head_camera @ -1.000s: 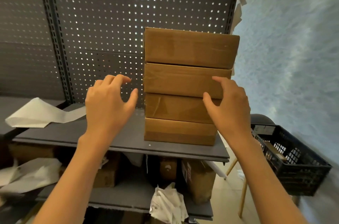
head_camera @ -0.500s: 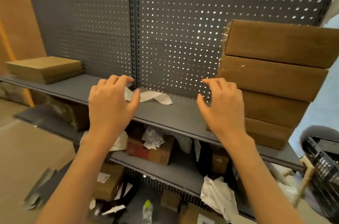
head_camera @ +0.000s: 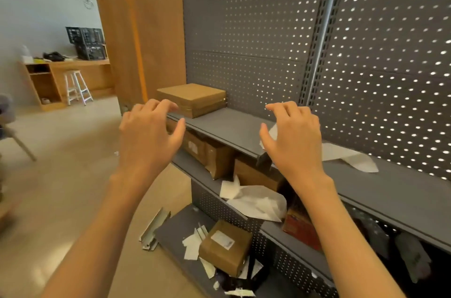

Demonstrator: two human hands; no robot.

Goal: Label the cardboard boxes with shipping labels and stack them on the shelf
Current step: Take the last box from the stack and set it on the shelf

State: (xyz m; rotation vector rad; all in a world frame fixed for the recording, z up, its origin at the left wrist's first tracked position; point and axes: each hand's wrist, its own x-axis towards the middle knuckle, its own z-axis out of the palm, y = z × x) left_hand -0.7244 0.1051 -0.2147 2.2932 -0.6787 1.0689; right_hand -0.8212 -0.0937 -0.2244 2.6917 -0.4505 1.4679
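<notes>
A flat cardboard box (head_camera: 192, 98) lies at the left end of the grey shelf (head_camera: 229, 126), against the pegboard back. My left hand (head_camera: 148, 136) hovers in front of that box with fingers spread and loosely bent, holding nothing. My right hand (head_camera: 292, 136) hangs over the shelf's front edge a little to the right, fingers also spread and empty. A white paper strip (head_camera: 349, 157) lies on the shelf just behind my right hand. A smaller cardboard box with a white label (head_camera: 224, 246) sits on the bottom shelf.
Lower shelves hold brown boxes (head_camera: 207, 151), crumpled white paper (head_camera: 256, 200) and a red box (head_camera: 300, 227). Paper scraps and a metal rail (head_camera: 153, 227) lie by the shelf foot. A wooden panel (head_camera: 136, 29), a white stool (head_camera: 76, 87) and a wooden counter stand to the left.
The view has swung left, away from the stack of boxes, which has left the frame. Both hands stayed raised and empty and now face the single box at the shelf's left end.
</notes>
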